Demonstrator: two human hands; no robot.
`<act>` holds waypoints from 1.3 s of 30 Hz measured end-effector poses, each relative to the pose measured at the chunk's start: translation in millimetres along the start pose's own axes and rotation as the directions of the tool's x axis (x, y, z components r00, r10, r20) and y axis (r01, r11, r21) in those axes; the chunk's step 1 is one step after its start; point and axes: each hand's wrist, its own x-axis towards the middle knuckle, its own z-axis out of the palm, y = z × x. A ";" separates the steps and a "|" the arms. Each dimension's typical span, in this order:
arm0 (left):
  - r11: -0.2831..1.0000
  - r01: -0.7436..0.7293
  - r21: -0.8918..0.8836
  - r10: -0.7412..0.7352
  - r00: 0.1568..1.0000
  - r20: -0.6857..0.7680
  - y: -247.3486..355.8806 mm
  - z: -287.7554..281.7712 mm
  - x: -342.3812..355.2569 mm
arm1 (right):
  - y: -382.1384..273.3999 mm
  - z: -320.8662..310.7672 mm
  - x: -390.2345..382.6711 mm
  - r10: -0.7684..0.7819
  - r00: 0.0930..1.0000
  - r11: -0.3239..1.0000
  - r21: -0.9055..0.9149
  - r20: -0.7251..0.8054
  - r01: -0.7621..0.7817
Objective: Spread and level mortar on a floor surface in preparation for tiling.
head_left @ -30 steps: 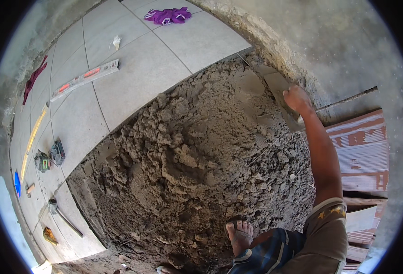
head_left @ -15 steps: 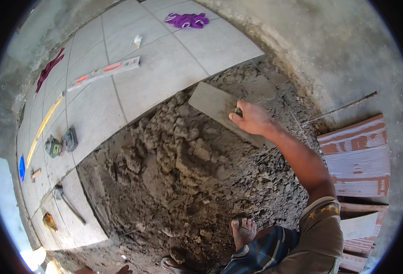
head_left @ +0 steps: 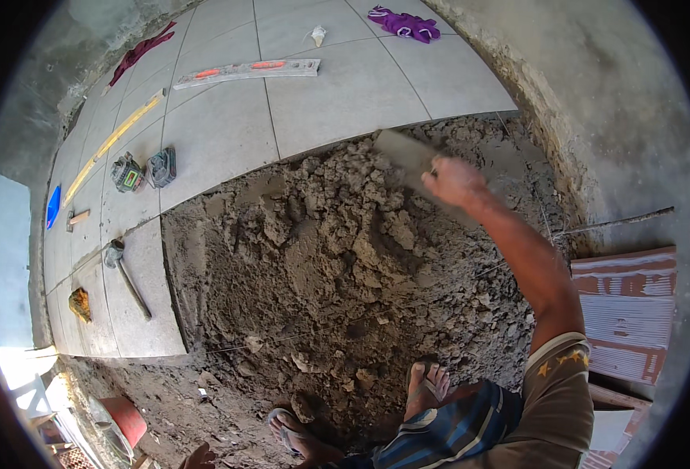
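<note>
My right hand (head_left: 454, 184) grips a flat steel float (head_left: 399, 151), blurred, over the rough grey mortar bed (head_left: 313, 281), beside a mound of loose mortar near the edge of the laid grey tiles (head_left: 337, 102). My left hand (head_left: 198, 458) shows partly at the bottom edge over the dirt, its fingers slightly bent and apart, with nothing visible in them. A thin string crosses the bed. My two feet stand on the mortar at the bottom.
On the tiles lie a spirit level (head_left: 235, 72), yellow rule (head_left: 114, 137), power tool (head_left: 127, 173), mallet (head_left: 126, 277), hammer, blue tool and purple cloth (head_left: 403, 25). Tile sheets (head_left: 618, 313) and a rod (head_left: 618, 221) are at right by the wall. A red bucket (head_left: 122, 418) stands lower left.
My right hand has moved the float leftward from beside the right wall onto the mortar mound's side. The view has turned, and part of my left hand has come in at the bottom.
</note>
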 end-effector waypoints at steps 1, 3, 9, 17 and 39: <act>1.000 -0.009 -0.002 0.009 1.000 0.008 -2.3 0.7 3.2 | 0.2 13.4 -8.6 -0.052 0.996 0.998 0.037 0.070 0.050; 0.995 0.086 0.041 -0.088 0.995 0.044 -12.4 -3.3 4.6 | -22.5 12.3 -35.7 -0.105 0.981 0.987 0.139 0.161 0.083; 0.992 0.065 0.108 -0.063 0.998 -0.029 -44.0 5.2 3.1 | -68.6 1.5 -93.9 -0.233 0.915 0.962 0.217 0.330 0.167; 0.970 -0.125 0.210 0.109 0.990 0.088 6.8 8.0 23.6 | -57.0 37.2 -89.3 -0.233 0.875 0.878 0.479 0.424 0.001; 0.981 -0.094 0.168 0.073 0.989 0.125 -3.1 17.2 113.3 | 226.9 -20.2 -60.3 0.434 0.717 0.818 -0.095 -0.546 -0.568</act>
